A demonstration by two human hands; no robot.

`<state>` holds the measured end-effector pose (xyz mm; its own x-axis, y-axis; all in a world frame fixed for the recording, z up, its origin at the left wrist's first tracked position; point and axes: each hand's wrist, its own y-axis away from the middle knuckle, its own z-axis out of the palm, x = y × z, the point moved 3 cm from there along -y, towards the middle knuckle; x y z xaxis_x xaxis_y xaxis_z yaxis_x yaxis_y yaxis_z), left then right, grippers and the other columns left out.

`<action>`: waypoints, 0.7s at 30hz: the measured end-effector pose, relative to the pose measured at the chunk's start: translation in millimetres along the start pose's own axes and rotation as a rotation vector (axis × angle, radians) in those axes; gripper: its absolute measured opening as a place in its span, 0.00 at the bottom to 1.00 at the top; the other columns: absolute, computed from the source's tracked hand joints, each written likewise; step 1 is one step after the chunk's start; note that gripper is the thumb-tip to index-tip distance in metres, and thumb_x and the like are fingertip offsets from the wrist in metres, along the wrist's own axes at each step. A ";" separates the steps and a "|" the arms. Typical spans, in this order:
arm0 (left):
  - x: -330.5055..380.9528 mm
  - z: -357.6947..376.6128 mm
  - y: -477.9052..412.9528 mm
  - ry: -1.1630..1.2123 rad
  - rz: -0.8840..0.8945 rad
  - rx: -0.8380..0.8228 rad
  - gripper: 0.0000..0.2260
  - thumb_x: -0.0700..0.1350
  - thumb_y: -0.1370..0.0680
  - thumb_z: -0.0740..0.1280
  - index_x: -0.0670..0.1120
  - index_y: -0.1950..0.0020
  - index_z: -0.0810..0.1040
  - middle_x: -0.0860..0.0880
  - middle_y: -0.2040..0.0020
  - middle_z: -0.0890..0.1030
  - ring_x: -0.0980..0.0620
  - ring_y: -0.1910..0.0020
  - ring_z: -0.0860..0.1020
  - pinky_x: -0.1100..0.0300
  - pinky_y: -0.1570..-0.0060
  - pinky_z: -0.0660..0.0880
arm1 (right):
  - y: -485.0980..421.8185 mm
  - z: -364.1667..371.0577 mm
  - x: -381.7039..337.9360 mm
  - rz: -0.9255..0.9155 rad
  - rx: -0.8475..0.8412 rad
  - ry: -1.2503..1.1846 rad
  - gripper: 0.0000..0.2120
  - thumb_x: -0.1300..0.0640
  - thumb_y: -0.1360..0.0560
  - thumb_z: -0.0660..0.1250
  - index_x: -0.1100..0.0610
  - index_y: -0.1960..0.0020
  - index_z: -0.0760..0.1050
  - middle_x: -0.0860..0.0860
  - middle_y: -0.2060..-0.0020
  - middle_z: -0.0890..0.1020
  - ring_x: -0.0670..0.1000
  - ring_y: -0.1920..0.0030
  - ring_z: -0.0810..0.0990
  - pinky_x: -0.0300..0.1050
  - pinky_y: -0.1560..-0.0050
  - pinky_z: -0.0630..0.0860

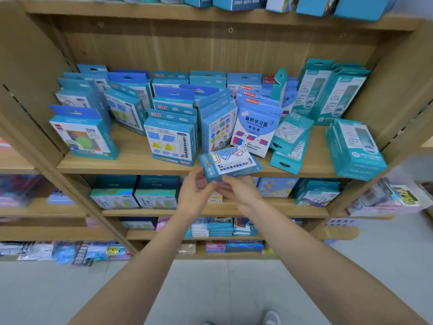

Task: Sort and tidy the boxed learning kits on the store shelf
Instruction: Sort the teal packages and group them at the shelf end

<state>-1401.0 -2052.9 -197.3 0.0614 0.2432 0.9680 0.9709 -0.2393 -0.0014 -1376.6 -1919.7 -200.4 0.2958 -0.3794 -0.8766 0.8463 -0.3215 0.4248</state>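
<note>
Kit box, near edge gripped by left hand, right hand

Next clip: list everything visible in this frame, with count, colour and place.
Shelf unit: one, light wood, filling the view.
Standing kit boxes: many, count unclear, teal and blue, middle shelf.
White-and-blue pouch: one at front, more behind, centre of middle shelf.
Tipped boxes: at least two, teal, right of the pouch.
Lower-shelf boxes: several, teal, shelves below.
Top-shelf boxes: several, blue, top edge.
Floor: grey, below.
Shoe: one, pale, bottom edge.
Held box: one, teal, at the shelf's front edge.
Left hand: grips its left corner.
Right hand: holds its near edge.
</note>
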 end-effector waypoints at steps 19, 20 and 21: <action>42.7 38.8 -3.7 -0.593 0.519 0.245 0.16 0.44 0.29 0.62 0.45 0.41 0.75 0.44 0.44 0.73 0.44 0.43 0.70 0.50 0.45 0.68 | 0.8 -108.6 -83.6 -0.537 0.197 0.516 0.05 0.60 0.21 0.64 0.55 0.53 0.78 0.50 0.60 0.81 0.45 0.61 0.77 0.32 0.62 0.74; 49.5 51.6 -7.5 -0.620 0.542 0.204 0.16 0.44 0.29 0.62 0.45 0.42 0.75 0.45 0.43 0.74 0.44 0.42 0.70 0.50 0.44 0.68 | -3.8 -120.3 -94.3 -0.608 0.242 0.580 0.05 0.61 0.22 0.64 0.54 0.51 0.78 0.50 0.56 0.81 0.45 0.58 0.77 0.31 0.60 0.73; 54.2 64.9 -12.5 -0.656 0.556 0.171 0.16 0.45 0.29 0.62 0.46 0.41 0.76 0.45 0.41 0.74 0.43 0.40 0.69 0.49 0.42 0.67 | -11.1 -131.4 -103.1 -0.663 0.274 0.654 0.06 0.61 0.22 0.63 0.54 0.48 0.77 0.51 0.50 0.80 0.45 0.53 0.76 0.32 0.57 0.73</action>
<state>-1394.7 -1975.7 -161.1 0.6056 0.6374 0.4764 0.7790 -0.3526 -0.5185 -1358.3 -1763.0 -144.4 0.0538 0.4827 -0.8741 0.8221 -0.5184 -0.2356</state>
